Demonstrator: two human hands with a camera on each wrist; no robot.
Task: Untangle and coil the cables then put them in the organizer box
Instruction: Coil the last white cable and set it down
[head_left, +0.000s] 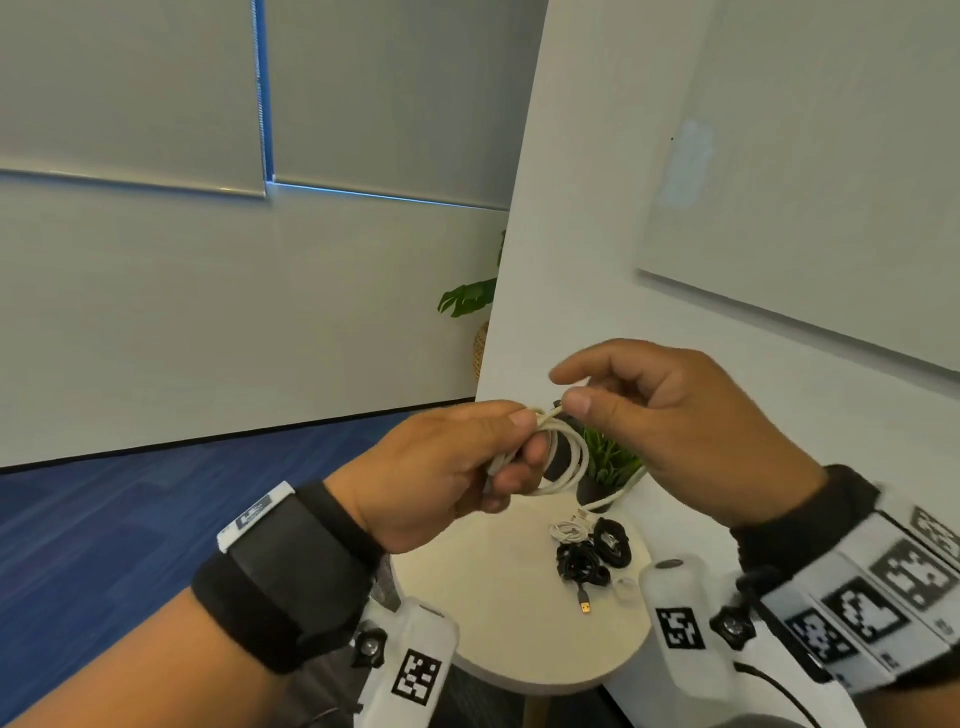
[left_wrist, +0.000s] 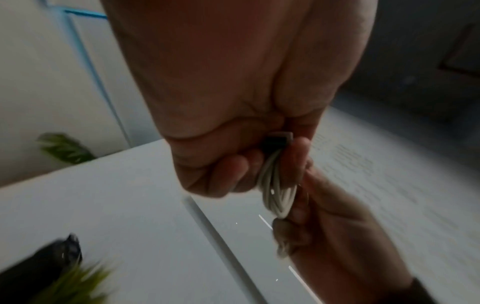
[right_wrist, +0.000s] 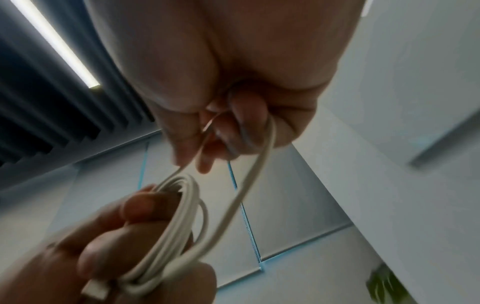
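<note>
I hold a white cable (head_left: 569, 457) up in the air above a small round table (head_left: 498, 613). My left hand (head_left: 467, 457) grips several coiled loops of the white cable (left_wrist: 276, 185), with its plug (right_wrist: 94, 291) showing below the fingers. My right hand (head_left: 649, 415) pinches the loose strand of the white cable (right_wrist: 249, 176) between thumb and forefinger beside the coil. The strand loops round its curled fingers and a tail hangs down toward the table. On the table lie a small white coil (head_left: 569, 531) and black coiled cables (head_left: 592, 558), one with a USB plug (head_left: 585, 605). No organizer box is in view.
A small potted plant (head_left: 608, 467) stands at the back of the table against a white wall (head_left: 727, 234). A little clear ring (head_left: 627, 590) lies near the table's right edge. Blue carpet (head_left: 156, 519) lies to the left. A leafy plant (head_left: 467, 299) peeks from behind the wall.
</note>
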